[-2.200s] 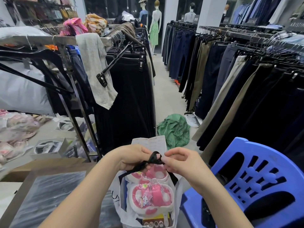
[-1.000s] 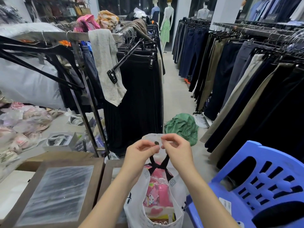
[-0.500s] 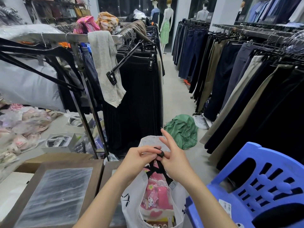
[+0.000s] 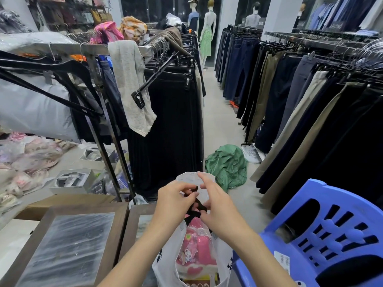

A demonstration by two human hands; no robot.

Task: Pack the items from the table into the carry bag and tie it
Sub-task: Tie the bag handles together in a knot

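Head view
Left hand (image 4: 175, 196): held out over the bag, fingers curled and pinching the black straps (image 4: 193, 206).
Right hand (image 4: 216, 204): right beside the left hand, fingers bent, pinching the same straps from the other side.
Straps: crossed between the two hands; I cannot tell if there is a knot, the fingers hide it.
Bag (image 4: 172, 253): white, hanging under the hands between the table (image 4: 116, 224) and the blue chair (image 4: 323, 230); its bottom is cut off by the picture edge.
Inside the bag: pink packs (image 4: 199, 251) wrapped in clear plastic; the print is too small to read.
Paper (image 4: 191, 179): white slip sticking up behind the fingers.
Around: a green cloth (image 4: 228, 164) on the floor ahead, racks of dark trousers on both sides.
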